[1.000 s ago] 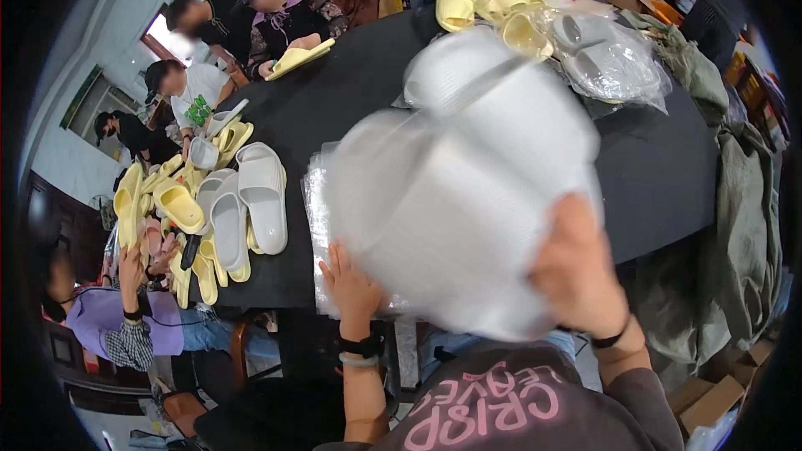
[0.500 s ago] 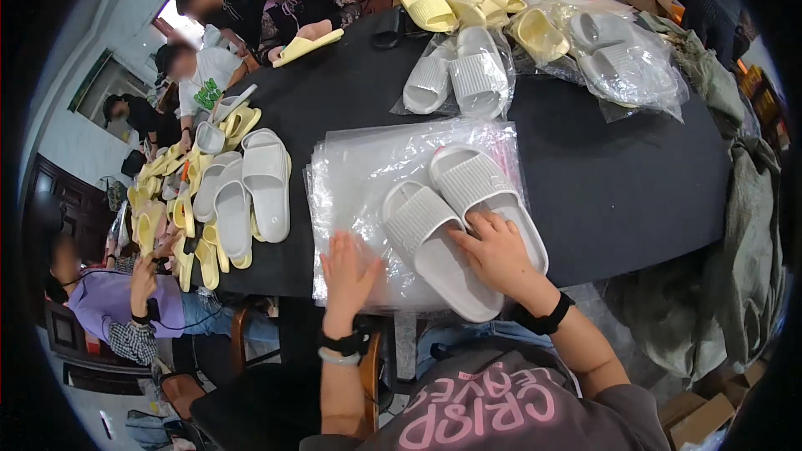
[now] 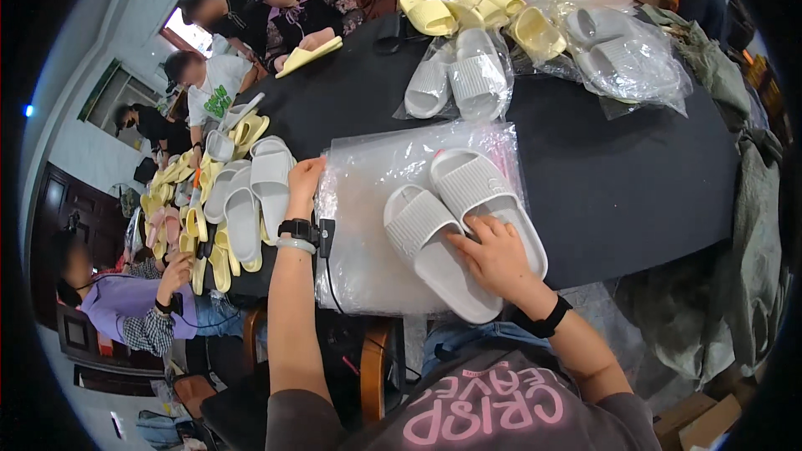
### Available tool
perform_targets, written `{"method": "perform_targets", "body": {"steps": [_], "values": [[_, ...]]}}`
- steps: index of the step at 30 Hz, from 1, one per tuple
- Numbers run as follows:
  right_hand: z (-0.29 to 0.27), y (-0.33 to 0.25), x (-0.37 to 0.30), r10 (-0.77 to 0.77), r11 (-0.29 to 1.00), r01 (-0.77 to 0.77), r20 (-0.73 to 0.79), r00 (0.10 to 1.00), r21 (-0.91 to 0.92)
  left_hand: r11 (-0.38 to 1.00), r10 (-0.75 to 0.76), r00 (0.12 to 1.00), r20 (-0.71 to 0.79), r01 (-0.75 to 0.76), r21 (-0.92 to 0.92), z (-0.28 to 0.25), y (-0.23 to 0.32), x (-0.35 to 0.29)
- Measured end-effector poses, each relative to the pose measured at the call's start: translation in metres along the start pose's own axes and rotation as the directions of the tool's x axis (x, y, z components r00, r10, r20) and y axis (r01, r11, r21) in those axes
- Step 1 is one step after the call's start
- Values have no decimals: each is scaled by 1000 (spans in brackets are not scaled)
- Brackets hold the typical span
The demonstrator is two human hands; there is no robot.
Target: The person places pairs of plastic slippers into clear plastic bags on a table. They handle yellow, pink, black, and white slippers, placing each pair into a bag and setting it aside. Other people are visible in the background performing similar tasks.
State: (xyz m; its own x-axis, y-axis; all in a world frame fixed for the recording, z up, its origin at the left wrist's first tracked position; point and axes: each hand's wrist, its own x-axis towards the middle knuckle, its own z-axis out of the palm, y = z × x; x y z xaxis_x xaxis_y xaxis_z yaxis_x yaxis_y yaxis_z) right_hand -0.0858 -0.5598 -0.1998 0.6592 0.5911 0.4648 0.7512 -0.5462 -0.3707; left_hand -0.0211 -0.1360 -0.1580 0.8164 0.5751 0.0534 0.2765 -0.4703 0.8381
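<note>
A pair of light grey ribbed slippers [image 3: 476,280] lies side by side on a stack of clear plastic bags [image 3: 359,225], straps pointing away from me. My right hand [image 3: 497,259] is over their inner edges, the thumb on the left slipper and the bent fingers on the right one. At the far left corner of the stack, my left hand [image 3: 307,181] has its fingers closed on the edge of a plastic bag. How many sheets it pinches cannot be made out.
Loose grey slippers [image 3: 242,213] and yellow slippers [image 3: 221,267] crowd the table's left side. Bagged grey slippers [image 3: 480,83] and more bagged pairs [image 3: 626,63] lie at the far side. Several people sit around the black table [image 3: 626,175]. A grey-green sack [image 3: 756,225] hangs at right.
My left hand has moved from the stack's near left part to its far left corner, and its spread fingers have closed. The right hand stays on the slippers.
</note>
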Motion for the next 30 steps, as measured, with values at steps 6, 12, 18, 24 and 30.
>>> {"method": "perform_targets", "body": {"steps": [6, 12, 18, 24, 30], "values": [[-2, 0, 0, 4, 1000, -4, -6, 1000, 26, 996, 84, 995, -54, -82, 21, -3, -56, 28], [-1, 3, -2, 23, 999, -23, -1, 1000, 45, 838, 466, 878, -110, -399, 372, 23, -37, -5], [-7, 6, 0, 0, 977, 3, -14, 1000, 215, 706, 536, 759, 370, -643, 297, 24, 19, -160], [-63, 20, -7, 39, 826, -103, 126, 991, 555, 648, 429, 829, 358, -559, 517, 46, -7, -215], [-71, 34, -22, 209, 940, -179, -76, 975, 291, 640, 463, 829, 313, -557, 530, 62, -24, -217]]}}
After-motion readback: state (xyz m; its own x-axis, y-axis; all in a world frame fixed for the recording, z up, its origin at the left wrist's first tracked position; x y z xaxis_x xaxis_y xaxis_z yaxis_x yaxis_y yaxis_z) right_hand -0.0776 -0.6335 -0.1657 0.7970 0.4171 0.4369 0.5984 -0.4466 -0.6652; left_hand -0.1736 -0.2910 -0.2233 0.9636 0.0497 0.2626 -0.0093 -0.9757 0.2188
